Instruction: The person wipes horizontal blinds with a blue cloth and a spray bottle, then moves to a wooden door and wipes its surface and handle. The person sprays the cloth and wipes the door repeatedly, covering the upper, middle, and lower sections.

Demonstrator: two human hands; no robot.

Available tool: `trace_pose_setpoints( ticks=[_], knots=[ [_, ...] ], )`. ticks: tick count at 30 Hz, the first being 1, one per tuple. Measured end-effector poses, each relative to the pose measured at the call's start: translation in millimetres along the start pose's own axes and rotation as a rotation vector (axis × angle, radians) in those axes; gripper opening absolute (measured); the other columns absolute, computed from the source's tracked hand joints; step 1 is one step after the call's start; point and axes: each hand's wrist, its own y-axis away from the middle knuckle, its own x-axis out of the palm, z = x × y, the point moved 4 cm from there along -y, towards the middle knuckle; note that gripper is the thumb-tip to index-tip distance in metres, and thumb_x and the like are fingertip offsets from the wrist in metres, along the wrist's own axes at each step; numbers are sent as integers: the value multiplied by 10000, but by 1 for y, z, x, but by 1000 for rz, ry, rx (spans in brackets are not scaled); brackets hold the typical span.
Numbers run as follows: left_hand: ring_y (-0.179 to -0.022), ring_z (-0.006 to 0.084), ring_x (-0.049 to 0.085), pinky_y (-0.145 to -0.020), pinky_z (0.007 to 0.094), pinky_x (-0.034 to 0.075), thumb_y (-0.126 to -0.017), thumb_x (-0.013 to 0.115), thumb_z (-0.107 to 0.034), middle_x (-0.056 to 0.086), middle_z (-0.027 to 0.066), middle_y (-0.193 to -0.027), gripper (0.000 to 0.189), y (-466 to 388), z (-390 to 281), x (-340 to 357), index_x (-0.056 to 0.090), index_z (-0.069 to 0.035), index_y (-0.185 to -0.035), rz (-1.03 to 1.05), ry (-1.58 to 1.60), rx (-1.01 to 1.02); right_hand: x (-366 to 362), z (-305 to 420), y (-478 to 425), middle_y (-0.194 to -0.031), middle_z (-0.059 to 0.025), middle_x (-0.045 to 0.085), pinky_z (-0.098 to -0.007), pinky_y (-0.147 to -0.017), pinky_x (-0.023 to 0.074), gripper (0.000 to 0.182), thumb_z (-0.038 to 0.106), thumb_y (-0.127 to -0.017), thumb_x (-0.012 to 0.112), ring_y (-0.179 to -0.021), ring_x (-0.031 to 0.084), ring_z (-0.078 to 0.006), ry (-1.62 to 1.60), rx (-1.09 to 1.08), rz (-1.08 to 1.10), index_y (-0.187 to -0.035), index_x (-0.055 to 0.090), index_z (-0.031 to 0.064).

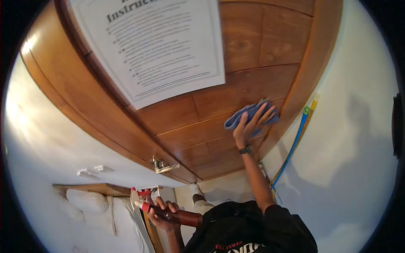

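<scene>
My right hand (pixel 248 128), a dark watch on its wrist, presses a folded blue cloth (pixel 235 120) against the brown wooden door (pixel 218 110), near the door's right edge. Low in the picture, my left hand (pixel 163 212) is wrapped around a spray bottle (pixel 185 218) with dark reddish contents and a red and white trigger head. The bottle is tilted nearly sideways, close to my black shirt. A white printed sheet (pixel 167 57) hangs on the door above and left of the cloth.
A metal door handle (pixel 166 167) sticks out at the door's lower left. Blue and yellow poles (pixel 292 148) lean on the white wall at right. A bed with white sheets (pixel 123 221) and a pillow (pixel 87 200) lies lower left. White switches (pixel 95 170) are on the left wall.
</scene>
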Motion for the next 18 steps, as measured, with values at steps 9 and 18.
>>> trace_pose_setpoints(
  ticks=[9, 18],
  knots=[
    [-531, 198, 570, -534, 361, 513, -932, 516, -386, 481, 23, -767, 726, -14, 14, 10, 230, -140, -1553, 0, -21, -74, 36, 49, 67, -1665, -105, 34, -842, -1013, -72, 1033, 806, -736, 601, -1502, -47, -456, 210, -736, 244, -1571, 205, 343],
    [-510, 189, 565, -509, 354, 506, -924, 513, -398, 468, 24, -729, 759, -13, 0, 3, 204, -115, -1557, -95, -91, 44, -4, 0, 19, -1665, -96, -37, -812, -1061, -17, 1065, 862, -686, 583, -1517, -43, -402, 380, -887, 301, -1562, 150, 439]
  ],
)
